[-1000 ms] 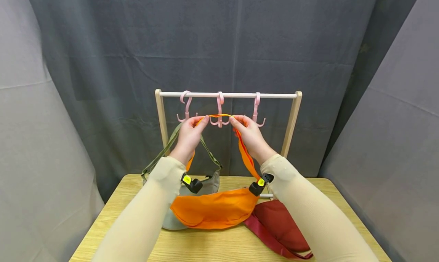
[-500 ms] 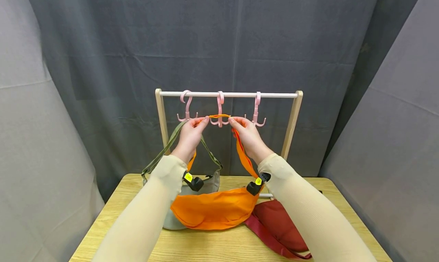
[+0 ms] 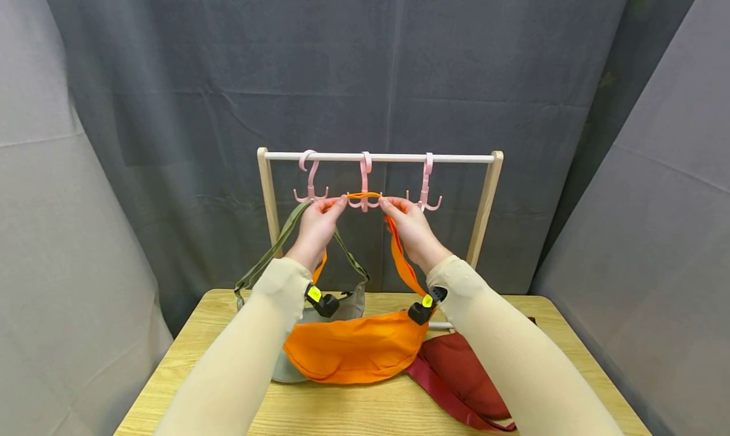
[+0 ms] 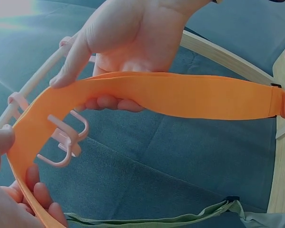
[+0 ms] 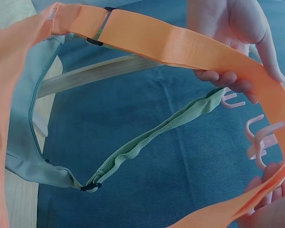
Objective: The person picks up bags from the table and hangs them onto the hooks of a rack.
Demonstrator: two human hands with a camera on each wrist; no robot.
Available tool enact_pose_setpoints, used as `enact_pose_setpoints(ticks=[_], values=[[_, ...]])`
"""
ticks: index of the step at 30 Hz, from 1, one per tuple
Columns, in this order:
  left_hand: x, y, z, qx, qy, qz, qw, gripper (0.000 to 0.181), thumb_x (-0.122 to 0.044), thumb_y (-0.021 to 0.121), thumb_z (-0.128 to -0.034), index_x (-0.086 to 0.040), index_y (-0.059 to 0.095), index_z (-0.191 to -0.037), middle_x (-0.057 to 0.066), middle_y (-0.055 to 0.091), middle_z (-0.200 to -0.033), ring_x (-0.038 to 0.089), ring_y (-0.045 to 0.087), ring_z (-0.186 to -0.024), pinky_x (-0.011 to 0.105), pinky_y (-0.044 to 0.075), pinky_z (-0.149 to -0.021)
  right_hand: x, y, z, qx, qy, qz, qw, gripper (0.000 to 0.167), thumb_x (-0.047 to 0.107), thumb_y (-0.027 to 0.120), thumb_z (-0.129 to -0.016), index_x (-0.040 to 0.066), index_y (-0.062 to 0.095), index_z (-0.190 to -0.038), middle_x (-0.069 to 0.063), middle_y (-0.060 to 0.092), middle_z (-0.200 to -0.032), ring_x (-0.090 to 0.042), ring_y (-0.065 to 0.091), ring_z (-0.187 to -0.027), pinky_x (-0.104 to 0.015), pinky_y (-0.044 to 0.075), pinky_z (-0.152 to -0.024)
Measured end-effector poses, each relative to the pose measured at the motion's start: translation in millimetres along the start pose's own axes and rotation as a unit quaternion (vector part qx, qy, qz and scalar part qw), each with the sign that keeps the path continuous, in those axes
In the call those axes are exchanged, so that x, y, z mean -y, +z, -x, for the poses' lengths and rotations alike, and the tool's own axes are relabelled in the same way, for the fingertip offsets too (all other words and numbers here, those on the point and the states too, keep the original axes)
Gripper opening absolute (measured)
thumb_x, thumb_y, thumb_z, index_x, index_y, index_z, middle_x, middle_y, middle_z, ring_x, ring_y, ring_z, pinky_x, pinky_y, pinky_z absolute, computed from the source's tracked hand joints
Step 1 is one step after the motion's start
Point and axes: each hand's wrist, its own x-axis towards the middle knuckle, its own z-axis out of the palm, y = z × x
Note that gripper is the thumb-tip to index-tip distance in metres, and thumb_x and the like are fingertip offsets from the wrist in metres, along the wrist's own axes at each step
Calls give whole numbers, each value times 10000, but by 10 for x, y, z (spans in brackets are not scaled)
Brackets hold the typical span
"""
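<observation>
An orange waist bag (image 3: 359, 350) hangs by its strap (image 3: 365, 195) between my two hands. My left hand (image 3: 316, 227) pinches the strap on one side, thumb on top, and my right hand (image 3: 416, 230) pinches it on the other. The short stretch between them crosses the lower prongs of the middle pink hook hanger (image 3: 365, 176). In the left wrist view, a prong of that hook (image 4: 64, 128) overlaps the strap's inner face; whether they touch I cannot tell. Whether the bag's underside meets the table is unclear.
A grey-green bag (image 3: 355, 306) hangs by its green strap (image 3: 265, 258) at the left hanger (image 3: 310, 176). The right hanger (image 3: 426, 179) is on the same white rail (image 3: 393, 158). A dark red bag (image 3: 467, 369) lies on the wooden table (image 3: 319, 410), partly behind my right sleeve.
My right hand has shifted slightly left, nearer my left hand. The strap between them has lowered a little toward the middle hook's prongs. Both hands keep their hold.
</observation>
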Motion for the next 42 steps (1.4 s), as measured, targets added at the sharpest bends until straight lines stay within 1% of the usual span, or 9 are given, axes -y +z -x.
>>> enact_pose_setpoints(ticks=[4, 15, 21, 24, 28, 32, 35, 40, 42], values=[[11, -4, -7, -21, -48, 5, 10000, 428, -297, 659, -1022, 37, 650, -1290, 197, 607, -1358, 310, 531, -1289, 468, 380, -1172, -11, 10, 1, 33, -20, 27, 10000, 499, 323, 599, -1053, -8, 553, -1423, -115, 538, -1289, -245, 500, -1136, -500, 399, -1159], [19, -28, 8, 40, -274, -151, 9995, 471, -368, 654, -1019, -16, 640, -1331, 158, 589, -1409, 321, 514, -1341, 488, 365, -1196, -59, 28, -11, -6, 6, 57, 10000, 479, 312, 593, -1056, -10, 573, -1409, -117, 544, -1266, -268, 493, -1132, -475, 416, -1103], [65, -32, -8, 15, -309, -86, 9995, 473, -324, 657, -1022, 31, 627, -1332, 193, 587, -1409, 335, 521, -1324, 473, 373, -1190, -105, 38, -16, 17, 117, 77, 9999, 492, 320, 599, -1052, -9, 568, -1416, -111, 553, -1269, -271, 502, -1134, -432, 434, -1068], [91, -38, -10, 56, -347, -117, 9993, 478, -331, 654, -1022, 30, 626, -1335, 191, 586, -1411, 335, 516, -1328, 474, 365, -1195, -129, 33, -23, 15, 153, 87, 9998, 489, 323, 600, -1051, -9, 574, -1409, -113, 554, -1262, -275, 502, -1126, -446, 428, -1077], [121, -44, -6, 139, -397, -164, 9990, 489, -353, 652, -1021, 14, 620, -1343, 180, 582, -1413, 336, 511, -1333, 478, 359, -1202, -153, 26, -29, 35, 199, 73, 9998, 508, 332, 599, -1051, -11, 560, -1423, -156, 539, -1350, -275, 497, -1168, -463, 412, -1124], [158, -34, -8, 125, -366, -166, 9991, 472, -342, 658, -1019, 12, 630, -1329, 186, 593, -1392, 337, 528, -1296, 475, 377, -1188, -195, 19, -38, 58, 223, 113, 9997, 519, 336, 600, -1051, -14, 549, -1431, -167, 530, -1361, -324, 487, -1209, -471, 411, -1129], [190, -18, -18, 91, -323, -174, 9993, 455, -326, 666, -1015, 17, 641, -1313, 195, 606, -1372, 335, 540, -1261, 475, 392, -1173, -223, 15, -48, 66, 215, 150, 9996, 503, 332, 602, -1050, -6, 561, -1420, -158, 534, -1334, -335, 493, -1175, -472, 423, -1106], [223, 4, -26, 80, -326, -195, 9992, 455, -326, 674, -1009, 18, 645, -1307, 196, 614, -1373, 337, 549, -1274, 473, 397, -1172, -253, 14, -70, 43, 223, 182, 9996, 493, 333, 602, -1051, 4, 569, -1415, -142, 540, -1335, -230, 506, -1043, -456, 442, -1091], [233, 10, -30, 75, -332, -203, 9992, 456, -326, 676, -1008, 16, 645, -1308, 194, 614, -1377, 339, 550, -1283, 473, 397, -1173, -254, 19, -71, 27, 229, 176, 9996, 493, 333, 605, -1049, 5, 569, -1416, -142, 541, -1349, -223, 508, -1049, -455, 444, -1096]])
